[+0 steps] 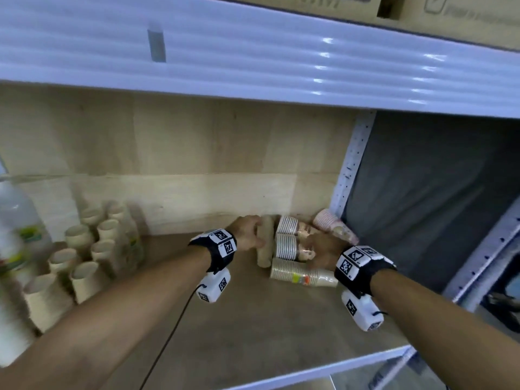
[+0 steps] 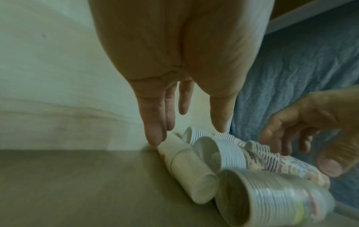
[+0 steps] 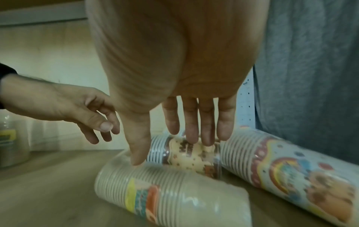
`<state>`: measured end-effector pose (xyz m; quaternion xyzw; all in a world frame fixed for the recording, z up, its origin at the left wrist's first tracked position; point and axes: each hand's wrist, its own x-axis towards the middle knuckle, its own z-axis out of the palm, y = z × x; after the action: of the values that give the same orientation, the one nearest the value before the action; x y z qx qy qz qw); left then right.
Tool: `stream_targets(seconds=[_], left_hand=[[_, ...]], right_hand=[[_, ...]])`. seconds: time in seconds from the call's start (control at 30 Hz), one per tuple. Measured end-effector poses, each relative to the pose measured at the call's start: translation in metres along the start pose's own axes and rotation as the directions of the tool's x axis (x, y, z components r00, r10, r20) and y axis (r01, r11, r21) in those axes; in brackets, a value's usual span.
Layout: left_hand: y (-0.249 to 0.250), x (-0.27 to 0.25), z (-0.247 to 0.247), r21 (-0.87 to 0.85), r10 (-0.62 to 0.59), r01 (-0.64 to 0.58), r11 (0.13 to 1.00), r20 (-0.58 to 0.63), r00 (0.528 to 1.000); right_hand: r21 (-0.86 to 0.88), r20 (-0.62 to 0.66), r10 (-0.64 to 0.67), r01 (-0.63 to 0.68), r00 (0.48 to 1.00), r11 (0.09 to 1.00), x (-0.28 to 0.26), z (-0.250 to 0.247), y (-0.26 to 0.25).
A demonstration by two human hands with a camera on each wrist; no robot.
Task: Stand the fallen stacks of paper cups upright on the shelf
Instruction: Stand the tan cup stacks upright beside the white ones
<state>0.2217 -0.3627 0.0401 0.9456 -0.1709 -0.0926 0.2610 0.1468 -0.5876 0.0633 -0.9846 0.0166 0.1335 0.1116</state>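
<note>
Several wrapped stacks of paper cups lie on their sides at the back right of the wooden shelf (image 1: pixel 239 319). A slim beige stack (image 1: pixel 266 243) (image 2: pixel 186 165) lies leftmost; my left hand (image 1: pixel 250 233) (image 2: pixel 187 132) hovers at its far end with straight fingers and holds nothing. A beige stack with a coloured band (image 1: pixel 304 274) (image 3: pixel 170 192) lies in front. Behind it are patterned stacks (image 1: pixel 287 246) (image 3: pixel 190 155) and a rainbow-printed one (image 3: pixel 287 165). My right hand (image 1: pixel 315 249) (image 3: pixel 172 147) spreads open just above them, thumb tip at the banded stack.
Several upright beige cup stacks (image 1: pixel 84 249) stand at the shelf's left, beside a plastic bottle (image 1: pixel 17 235). A white perforated post (image 1: pixel 351 164) and grey cloth (image 1: pixel 422 206) close the right side. The upper shelf's white lip (image 1: pixel 253 52) hangs overhead.
</note>
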Motion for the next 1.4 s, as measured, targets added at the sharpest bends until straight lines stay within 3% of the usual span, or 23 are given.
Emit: stream_targets(seconds=[0.37, 0.63, 1.07, 1.3, 1.4], left_hand=[[-0.001, 0.018, 0.050, -0.200, -0.153, 0.148, 0.968, -0.010, 0.988], [0.001, 0.020, 0.059, -0.170, -0.159, 0.149, 0.974, -0.049, 0.986], [0.003, 0.012, 0.052, -0.256, -0.177, 0.175, 0.951, 0.016, 0.984], [0.003, -0.007, 0.026, -0.094, -0.241, 0.242, 0.966, 0.024, 0.970], [0.001, -0.015, 0.009, 0.013, -0.245, 0.245, 0.969, -0.010, 0.969]], right_hand=[[-0.036, -0.009, -0.051, 0.051, 0.999, 0.998, 0.007, 0.038, 0.035], [-0.001, -0.034, -0.054, 0.054, 0.998, 0.999, 0.008, 0.047, 0.042], [0.040, -0.038, -0.092, 0.094, 0.995, 0.995, 0.006, 0.051, 0.042], [0.059, 0.019, -0.092, 0.091, 0.996, 0.994, 0.003, 0.031, 0.034], [0.060, -0.035, -0.060, 0.062, 0.998, 0.996, -0.001, 0.021, 0.023]])
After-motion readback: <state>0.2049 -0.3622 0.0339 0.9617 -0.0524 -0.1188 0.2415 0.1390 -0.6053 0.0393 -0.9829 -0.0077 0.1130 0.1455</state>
